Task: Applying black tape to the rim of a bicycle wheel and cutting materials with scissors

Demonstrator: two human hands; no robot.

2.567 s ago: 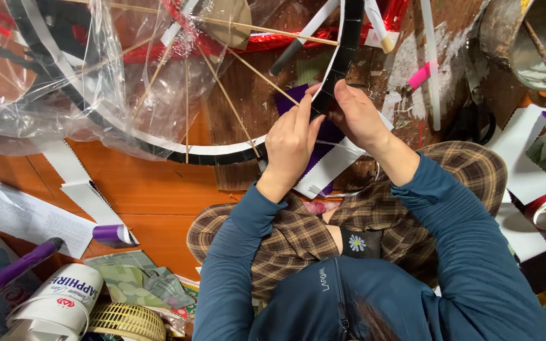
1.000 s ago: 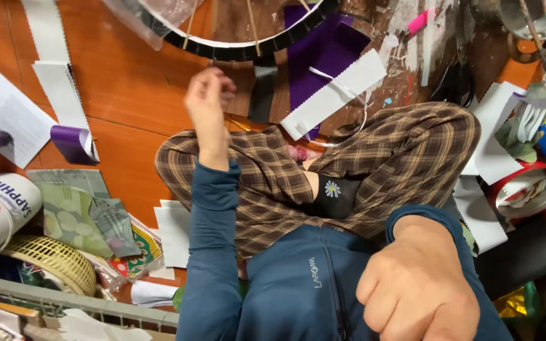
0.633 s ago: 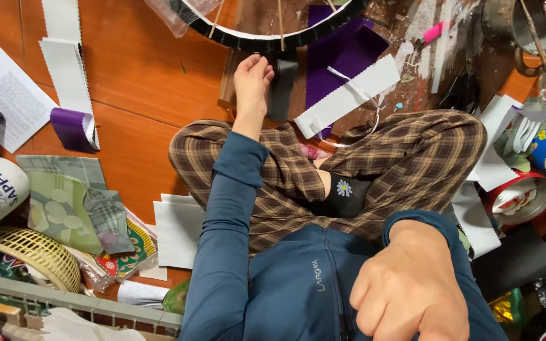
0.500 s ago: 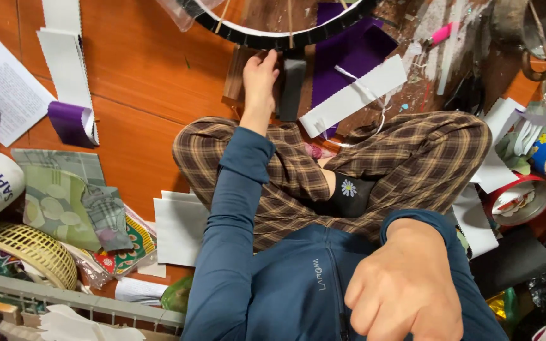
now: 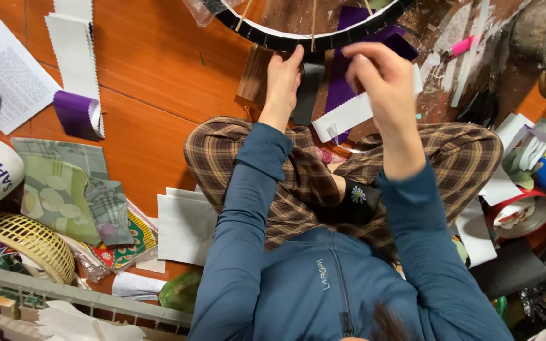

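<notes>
Open orange floor [image 5: 153,95] is left between the black hoop [image 5: 298,41] and the fabric swatches [image 5: 64,196]; passage rightward is blocked by paper strips [image 5: 494,183] and tape rolls [image 5: 519,215].

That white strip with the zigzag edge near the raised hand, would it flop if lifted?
Probably. The white zigzag-edged strip looks thin and flat like paper or fabric, so it would likely bend and weigh little. Pushed across the orange wooden floor, it should slide rather than roll.

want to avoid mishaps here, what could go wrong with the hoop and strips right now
1. The left hand alone steadies the black hoop; it might slip or roll.
2. The right hand hangs just over the white strip; it could crease it.
3. The floor clutter, like the purple roll, may snag things.
</notes>
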